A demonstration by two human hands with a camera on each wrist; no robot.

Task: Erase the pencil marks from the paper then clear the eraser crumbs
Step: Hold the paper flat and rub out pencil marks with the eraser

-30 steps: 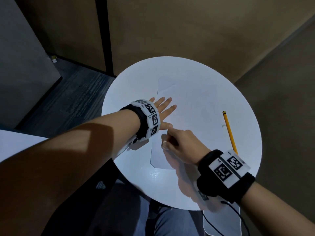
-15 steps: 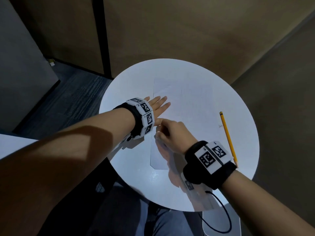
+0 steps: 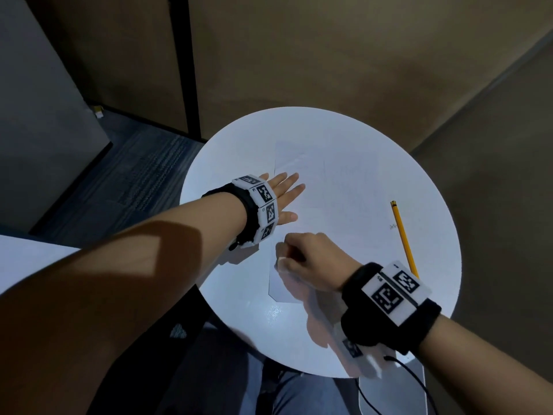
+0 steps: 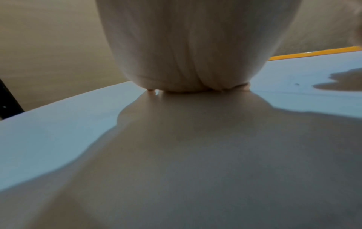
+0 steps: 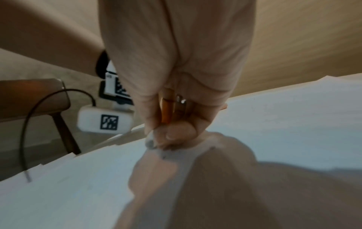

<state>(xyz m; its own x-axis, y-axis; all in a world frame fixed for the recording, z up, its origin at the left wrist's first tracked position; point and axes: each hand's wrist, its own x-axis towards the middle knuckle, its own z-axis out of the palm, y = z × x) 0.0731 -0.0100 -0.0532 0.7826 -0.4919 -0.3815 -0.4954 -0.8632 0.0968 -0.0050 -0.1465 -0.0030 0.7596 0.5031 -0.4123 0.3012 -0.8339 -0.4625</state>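
- Overhead, in the head view, the left hand (image 3: 282, 194) lies flat with fingers spread and straight, pressing on the paper (image 3: 338, 187) that sits on the round white tabletop (image 3: 227, 163).
- Nearer the person, the right hand (image 3: 311, 260) is curled into a fist low on the same sheet, fingertips down at the paper's near left part.
- A yellow pencil (image 3: 404, 239) lies on the tabletop to the right, well apart from both hands.
- Left wrist view: the palm (image 4: 182, 46) is pressed down on the pale surface, and the pencil (image 4: 313, 53) shows as an orange strip at the far right.
- Right wrist view: the right hand (image 5: 176, 86) pinches a small whitish eraser (image 5: 150, 141), probably smudged grey, its tip touching the paper (image 5: 284, 124); dark crumbs (image 5: 163, 157) lie just beside it, though the picture is blurred.
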